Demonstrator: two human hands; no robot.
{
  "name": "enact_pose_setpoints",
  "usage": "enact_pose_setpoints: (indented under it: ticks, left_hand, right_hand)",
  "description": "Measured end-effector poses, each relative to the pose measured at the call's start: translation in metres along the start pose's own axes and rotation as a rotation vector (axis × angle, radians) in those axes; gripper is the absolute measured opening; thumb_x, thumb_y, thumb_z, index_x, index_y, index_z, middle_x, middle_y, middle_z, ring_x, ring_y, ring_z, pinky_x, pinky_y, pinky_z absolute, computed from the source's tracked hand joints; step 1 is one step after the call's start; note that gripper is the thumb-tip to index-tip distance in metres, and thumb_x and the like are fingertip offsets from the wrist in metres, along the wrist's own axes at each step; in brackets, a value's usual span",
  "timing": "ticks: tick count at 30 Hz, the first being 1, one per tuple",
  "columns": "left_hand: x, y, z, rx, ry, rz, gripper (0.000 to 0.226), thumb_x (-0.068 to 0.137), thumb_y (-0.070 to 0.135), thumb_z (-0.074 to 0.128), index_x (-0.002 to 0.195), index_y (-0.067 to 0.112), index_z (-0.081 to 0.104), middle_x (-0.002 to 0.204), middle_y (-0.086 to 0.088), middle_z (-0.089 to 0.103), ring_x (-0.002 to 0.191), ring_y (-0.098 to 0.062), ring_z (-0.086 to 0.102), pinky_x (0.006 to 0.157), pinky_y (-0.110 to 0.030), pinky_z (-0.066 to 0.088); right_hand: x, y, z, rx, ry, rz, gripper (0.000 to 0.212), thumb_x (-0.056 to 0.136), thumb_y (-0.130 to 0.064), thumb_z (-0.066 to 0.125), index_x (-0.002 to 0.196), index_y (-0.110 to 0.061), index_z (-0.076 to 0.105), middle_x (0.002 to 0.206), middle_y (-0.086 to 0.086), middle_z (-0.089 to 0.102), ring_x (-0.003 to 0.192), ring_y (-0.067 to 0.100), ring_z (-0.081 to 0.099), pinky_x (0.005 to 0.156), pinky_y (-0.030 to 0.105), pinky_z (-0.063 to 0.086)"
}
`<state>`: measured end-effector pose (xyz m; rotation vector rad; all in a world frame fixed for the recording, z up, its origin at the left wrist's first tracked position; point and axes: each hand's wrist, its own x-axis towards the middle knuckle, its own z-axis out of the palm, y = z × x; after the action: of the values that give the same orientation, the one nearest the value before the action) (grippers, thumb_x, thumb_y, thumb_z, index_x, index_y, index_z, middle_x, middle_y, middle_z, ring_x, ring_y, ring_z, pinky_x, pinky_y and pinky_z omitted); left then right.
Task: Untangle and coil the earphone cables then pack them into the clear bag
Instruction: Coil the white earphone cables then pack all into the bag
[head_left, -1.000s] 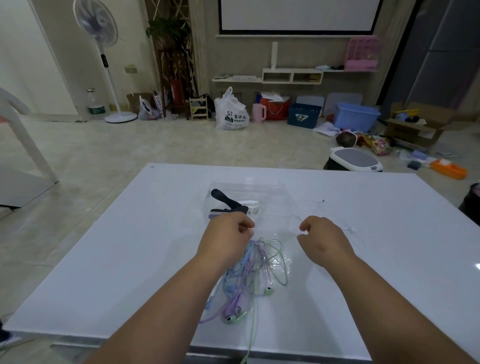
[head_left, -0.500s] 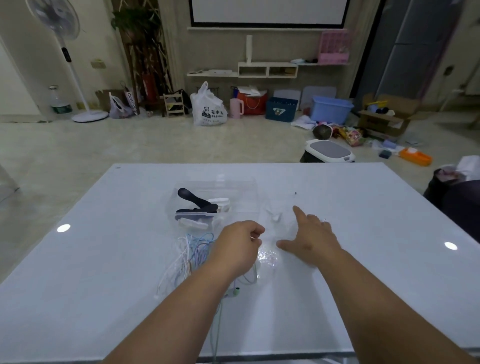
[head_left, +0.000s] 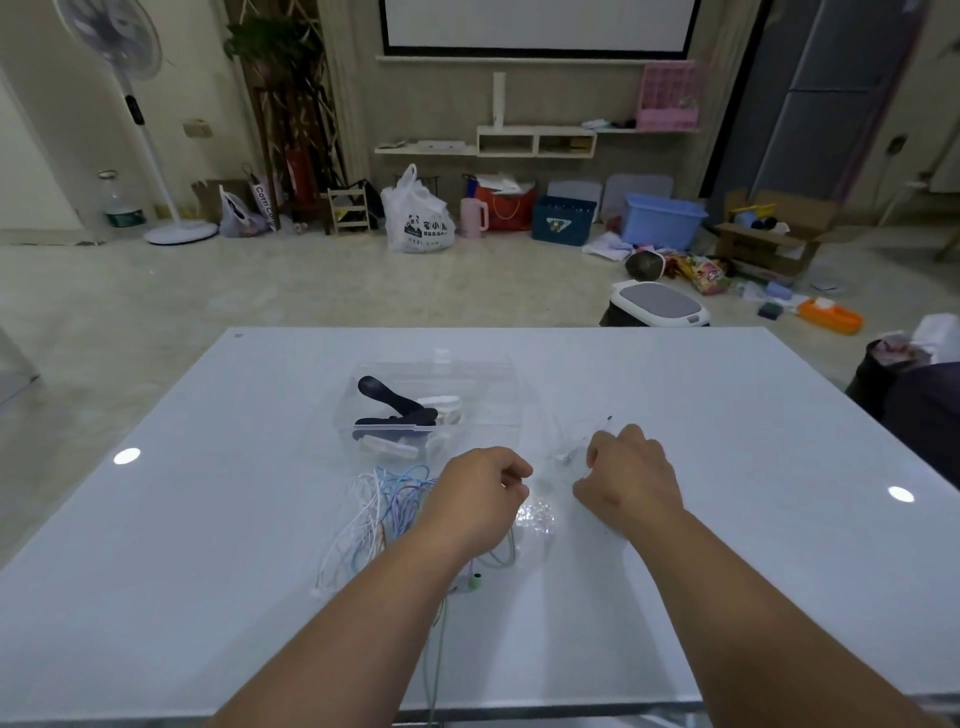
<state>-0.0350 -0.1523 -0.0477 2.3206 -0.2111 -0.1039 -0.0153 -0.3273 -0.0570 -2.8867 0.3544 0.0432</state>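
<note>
A tangle of white, blue, purple and green earphone cables (head_left: 387, 512) lies on the white table (head_left: 208, 597), partly under my left hand (head_left: 478, 493). That hand's fingers are curled with thumb and forefinger pinched together, apparently on cable from the tangle. A thin white earphone cable (head_left: 562, 458) with its jack lies just right of it. My right hand (head_left: 631, 480) is curled over that white cable. Crumpled clear plastic (head_left: 535, 515) lies between the hands. A green cable (head_left: 437, 649) trails off the near edge.
A clear container (head_left: 488, 395) holding a black clip (head_left: 395, 402) and white pieces stands just beyond the hands. Behind the far edge stand a grey-lidded bin (head_left: 657, 304) and floor clutter. A dark seat (head_left: 914, 410) is at the right.
My right hand, flat with spread fingers half a second ago, has curled over the white cable. The left hand stays curled. The view has shifted, so the tangle sits left of my left hand.
</note>
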Motion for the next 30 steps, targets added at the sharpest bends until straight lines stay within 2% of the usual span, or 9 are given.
enact_pose_setpoints:
  ticks: [3, 8, 10, 12, 16, 19, 21, 27, 30]
  left_hand:
    - [-0.001, -0.001, -0.002, -0.002, -0.005, -0.004, 0.020, 0.091, 0.020, 0.060, 0.109, 0.024, 0.068, 0.099, 0.011, 0.064, 0.091, -0.005, 0.060, 0.073, -0.013, 0.040]
    - [-0.001, -0.001, -0.004, -0.007, -0.008, -0.005, 0.019, 0.092, 0.020, 0.058, 0.108, 0.025, 0.068, 0.098, 0.012, 0.064, 0.089, -0.004, 0.059, 0.067, -0.006, 0.037]
    - [-0.002, -0.001, -0.005, -0.002, -0.013, -0.003, 0.020, 0.092, 0.019, 0.057, 0.108, 0.025, 0.068, 0.098, 0.013, 0.063, 0.089, -0.003, 0.059, 0.066, -0.004, 0.036]
    - [-0.002, -0.001, -0.006, 0.003, -0.011, -0.002, 0.020, 0.092, 0.019, 0.057, 0.108, 0.025, 0.068, 0.098, 0.013, 0.063, 0.089, -0.003, 0.059, 0.065, -0.002, 0.034]
    - [-0.003, 0.000, -0.009, -0.020, -0.004, -0.010, 0.019, 0.092, 0.021, 0.059, 0.107, 0.025, 0.068, 0.101, 0.011, 0.066, 0.091, -0.004, 0.060, 0.068, -0.007, 0.038]
    - [-0.005, 0.000, -0.012, -0.060, 0.005, -0.016, 0.019, 0.091, 0.021, 0.059, 0.107, 0.025, 0.068, 0.101, 0.011, 0.067, 0.091, -0.003, 0.061, 0.075, -0.013, 0.041]
    - [-0.006, 0.000, -0.015, -0.098, 0.034, -0.025, 0.018, 0.091, 0.020, 0.059, 0.105, 0.026, 0.069, 0.100, 0.012, 0.067, 0.087, -0.002, 0.061, 0.071, -0.010, 0.042]
    - [-0.008, 0.005, -0.023, -0.370, 0.088, -0.048, 0.028, 0.088, 0.013, 0.057, 0.090, 0.040, 0.062, 0.091, 0.004, 0.067, 0.085, -0.022, 0.067, 0.082, -0.043, 0.057]
    - [-0.009, 0.007, -0.031, -0.483, 0.081, -0.063, 0.040, 0.087, 0.006, 0.056, 0.108, 0.040, 0.056, 0.099, 0.002, 0.064, 0.083, -0.020, 0.065, 0.079, -0.045, 0.055]
  right_hand:
    - [0.001, -0.001, 0.006, 0.026, 0.116, -0.009, 0.043, 0.072, -0.015, 0.050, 0.113, -0.024, 0.045, 0.125, 0.002, 0.039, 0.112, 0.027, 0.039, 0.095, 0.035, 0.033]
    - [0.001, -0.005, 0.010, 0.072, -0.119, -0.081, 0.078, 0.085, -0.043, 0.058, 0.148, -0.044, 0.012, 0.158, -0.001, 0.017, 0.139, 0.030, 0.028, 0.107, 0.044, 0.029]
    - [0.003, -0.003, 0.011, 0.062, -0.154, -0.127, 0.072, 0.091, -0.045, 0.054, 0.150, -0.041, 0.014, 0.150, 0.001, 0.030, 0.130, 0.029, 0.040, 0.098, 0.038, 0.039]
    - [0.004, -0.006, 0.011, 0.108, -0.186, -0.126, 0.053, 0.095, -0.038, 0.052, 0.145, -0.033, 0.035, 0.140, 0.003, 0.038, 0.116, 0.026, 0.053, 0.086, 0.033, 0.046]
    - [0.004, -0.015, 0.011, 0.094, -0.154, -0.065, 0.024, 0.087, -0.015, 0.050, 0.104, -0.020, 0.067, 0.108, 0.001, 0.065, 0.094, 0.023, 0.063, 0.076, 0.031, 0.053]
    - [0.005, -0.019, 0.004, 0.102, -0.160, -0.031, 0.014, 0.080, -0.012, 0.050, 0.068, -0.010, 0.056, 0.070, 0.003, 0.058, 0.064, 0.023, 0.056, 0.051, 0.024, 0.040]
    - [0.006, -0.020, -0.010, 0.195, -0.131, -0.026, 0.027, 0.081, -0.013, 0.051, 0.056, -0.012, 0.041, 0.056, 0.002, 0.044, 0.053, 0.020, 0.042, 0.045, 0.024, 0.029]
    - [-0.011, -0.035, -0.071, 0.892, 0.010, 0.003, 0.019, 0.082, -0.010, 0.060, 0.067, 0.002, 0.059, 0.051, 0.009, 0.044, 0.049, 0.020, 0.039, 0.049, 0.025, 0.027]
    - [-0.028, -0.049, -0.089, 1.147, -0.046, -0.032, 0.014, 0.087, -0.008, 0.060, 0.075, -0.002, 0.067, 0.047, 0.002, 0.042, 0.036, 0.011, 0.032, 0.042, 0.023, 0.023]
